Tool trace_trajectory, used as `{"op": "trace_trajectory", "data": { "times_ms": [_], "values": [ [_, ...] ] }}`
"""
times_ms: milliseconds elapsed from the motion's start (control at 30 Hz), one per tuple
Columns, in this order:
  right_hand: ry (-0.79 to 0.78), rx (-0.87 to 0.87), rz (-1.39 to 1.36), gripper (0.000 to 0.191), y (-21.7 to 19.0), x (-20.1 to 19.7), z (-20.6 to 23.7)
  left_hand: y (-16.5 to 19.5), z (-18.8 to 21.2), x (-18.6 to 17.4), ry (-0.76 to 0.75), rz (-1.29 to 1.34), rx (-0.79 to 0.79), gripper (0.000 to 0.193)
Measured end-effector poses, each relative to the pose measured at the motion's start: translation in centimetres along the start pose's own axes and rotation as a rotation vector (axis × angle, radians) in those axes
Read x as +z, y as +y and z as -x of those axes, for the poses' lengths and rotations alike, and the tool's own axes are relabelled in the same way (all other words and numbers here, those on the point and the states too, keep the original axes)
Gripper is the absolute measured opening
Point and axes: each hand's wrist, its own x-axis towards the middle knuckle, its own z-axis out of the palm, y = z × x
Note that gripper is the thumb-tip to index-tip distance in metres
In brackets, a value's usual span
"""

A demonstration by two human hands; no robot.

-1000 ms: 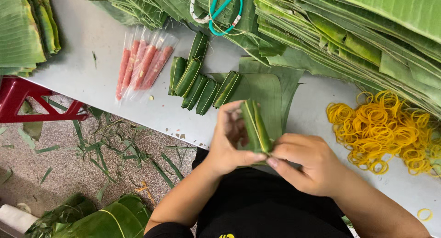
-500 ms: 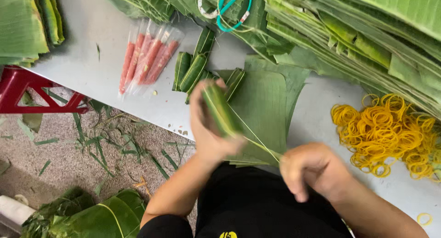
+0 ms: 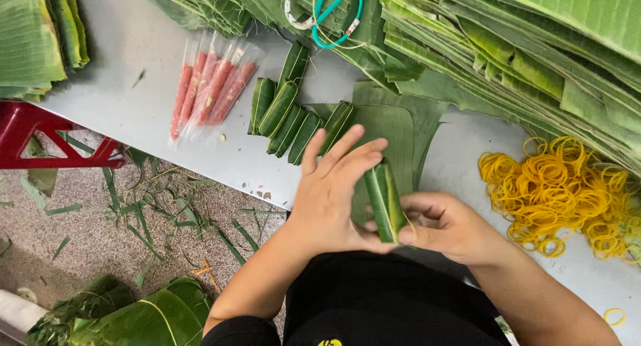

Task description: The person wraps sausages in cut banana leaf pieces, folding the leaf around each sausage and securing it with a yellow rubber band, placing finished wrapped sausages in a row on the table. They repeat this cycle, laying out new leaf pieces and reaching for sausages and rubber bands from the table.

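1. Here, the leaf-wrapped roll (image 3: 383, 200) stands between the two hands, above the near edge of the grey table (image 3: 140, 99) and over a flat banana leaf sheet (image 3: 390, 129) spread there.
2. Its long axis runs nearly upright in the view, leaning slightly, with the top end pointing away from the person and the bottom end toward the body.
3. The left hand (image 3: 334, 196) lies against the roll's left side; its fingers (image 3: 347, 155) are spread out straight and point up and to the right, pressing flat on the wrap, not curled round it.
4. The right hand (image 3: 447, 226) is at the roll's lower right, fingers bent inward and pinching the bottom end; a thin yellowish strand seems to sit at the fingertips, too small to be sure.
5. Both hands touch the roll, the right one holding it more firmly.
6. Finished green rolls (image 3: 294, 115) lie in a row farther back on the table, pink sausages in clear sleeves (image 3: 210, 89) to their left, and a heap of yellow rubber bands (image 3: 567, 192) near the right edge.
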Motion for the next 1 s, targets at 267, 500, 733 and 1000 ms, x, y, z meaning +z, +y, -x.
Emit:
{"op": "trace_trajectory", "data": {
  "times_ms": [267,500,733,1000],
  "values": [
    [0.188,-0.167,0.106,0.059,0.5,2.6,0.3,-0.2,-1.0,0.5,-0.139,0.39,-0.031,0.106],
    [0.172,0.045,0.175,0.032,-1.0,0.1,0.0,-1.2,-0.4,-3.1,-0.451,0.554,0.048,0.111],
    [0.386,-0.344,0.91,0.016,-5.8,1.1,-1.9,-1.8,0.0,-5.1,-0.382,-0.051,-0.131,0.104],
    [0.987,-1.086,1.86,0.013,-15.3,-2.4,-2.7,-4.7,1.3,-3.0,-0.169,-0.373,-0.023,0.057]
  ]
}}
